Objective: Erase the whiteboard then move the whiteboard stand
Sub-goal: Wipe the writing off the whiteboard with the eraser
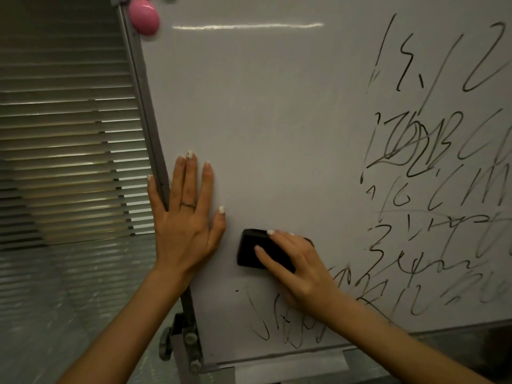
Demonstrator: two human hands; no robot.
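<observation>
Clearly, the whiteboard (277, 120) fills most of the view; its surface is smooth, white and a little glossy, with a bright streak of reflected light near the top. Its left and middle part is wiped clean, while the right side and the lower edge carry many black marker scribbles (432, 151), some of them smeared to grey. The left hand (184, 217) lies flat on the board with straight, spread fingers; the little finger reaches over the grey metal frame (149, 128) at the left edge, and a thin ring sits on one finger. The right hand (296, 267) holds the eraser (250, 250), a black block with rounded corners, and presses it against the board just beside the left thumb; its fingers lie over the top of the block and the thumb is hidden under the hand. A pink, shiny, oval magnet (144, 16) sticks near the top left corner of the board. Below the frame, a part of the grey metal stand (184, 342) with round knobs is visible. Behind, on the left, there are horizontal window blinds (63, 151) with thin slats.
</observation>
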